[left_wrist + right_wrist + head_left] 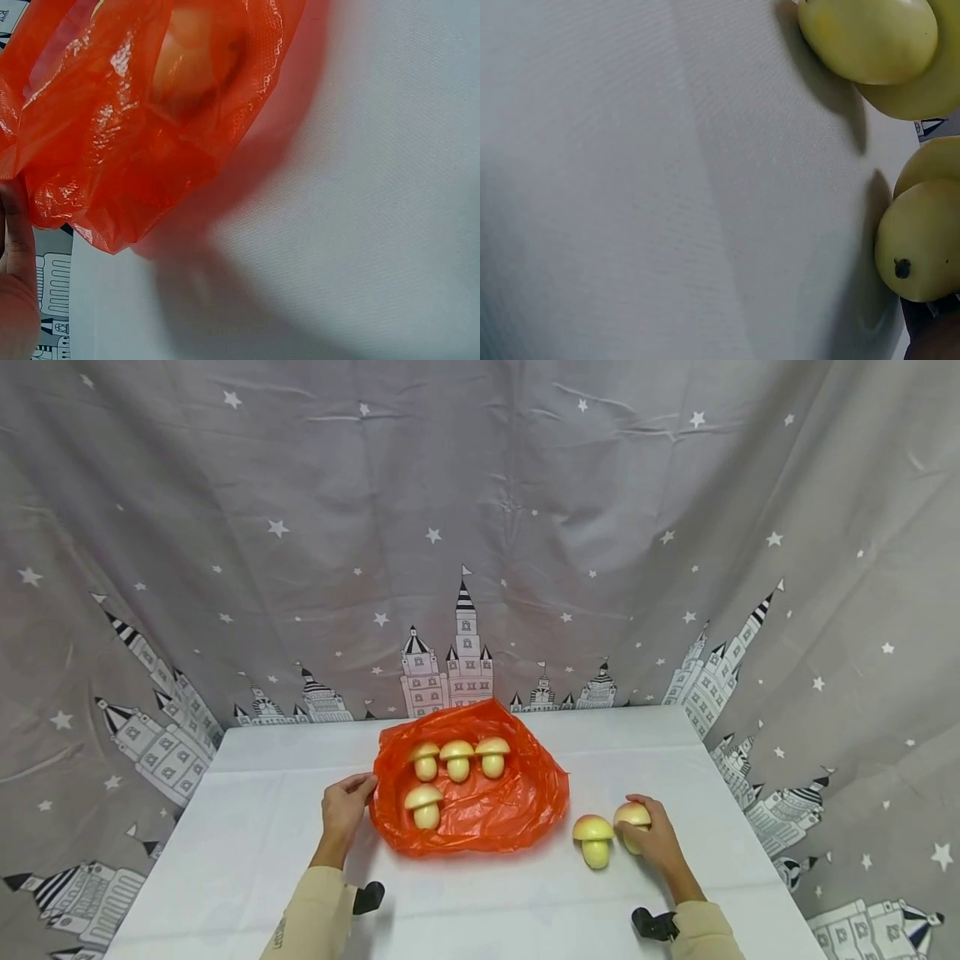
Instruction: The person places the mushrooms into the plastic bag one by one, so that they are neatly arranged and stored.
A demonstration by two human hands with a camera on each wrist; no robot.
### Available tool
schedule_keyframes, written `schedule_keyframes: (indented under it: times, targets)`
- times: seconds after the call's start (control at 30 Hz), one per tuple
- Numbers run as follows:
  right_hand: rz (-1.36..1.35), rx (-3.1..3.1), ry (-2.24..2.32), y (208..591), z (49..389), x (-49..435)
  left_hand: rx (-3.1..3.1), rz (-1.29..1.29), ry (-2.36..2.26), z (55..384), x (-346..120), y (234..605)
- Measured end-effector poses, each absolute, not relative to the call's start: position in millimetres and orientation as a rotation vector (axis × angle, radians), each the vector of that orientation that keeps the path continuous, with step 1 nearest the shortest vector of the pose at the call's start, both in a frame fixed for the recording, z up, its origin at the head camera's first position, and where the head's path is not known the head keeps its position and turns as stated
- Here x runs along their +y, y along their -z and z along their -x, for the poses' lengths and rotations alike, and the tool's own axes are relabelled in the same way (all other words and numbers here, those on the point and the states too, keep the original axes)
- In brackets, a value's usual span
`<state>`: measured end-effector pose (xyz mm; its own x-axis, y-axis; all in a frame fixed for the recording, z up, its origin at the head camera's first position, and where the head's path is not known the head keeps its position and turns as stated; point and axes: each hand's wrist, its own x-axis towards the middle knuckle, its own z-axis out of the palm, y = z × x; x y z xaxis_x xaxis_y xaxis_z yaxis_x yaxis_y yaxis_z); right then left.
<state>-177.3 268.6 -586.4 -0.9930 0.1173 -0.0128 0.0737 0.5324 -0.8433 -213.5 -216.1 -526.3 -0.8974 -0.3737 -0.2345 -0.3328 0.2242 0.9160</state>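
A red plastic bag (480, 841) lies spread with its mouth toward me, and several yellow toy mushrooms (457, 768) rest inside it. My left hand (347, 810) pinches the bag's left rim; in the left wrist view its fingers are partly cut off at the frame edge. To the right of the bag, my right hand (654, 837) has its fingers and thumb round a toy mushroom (630, 814) with a reddish-topped cap. Just left of that one, another toy mushroom (596, 843) stands on the table, untouched. In the right wrist view, both mushrooms' pale stems show.
A white cloth covers the table (480, 910). Behind and beside it hangs a grey curtain (480, 527) printed with stars and castles. Dark wrist cameras sit by both beige sleeves (315, 910).
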Motion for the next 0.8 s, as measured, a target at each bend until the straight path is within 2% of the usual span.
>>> schedule_keyframes:
  times: [0.8]
  targets:
    - [0.196,-2.665,-1.400,558,192,271,-2.455,-0.676,1.771,214,-217,526]
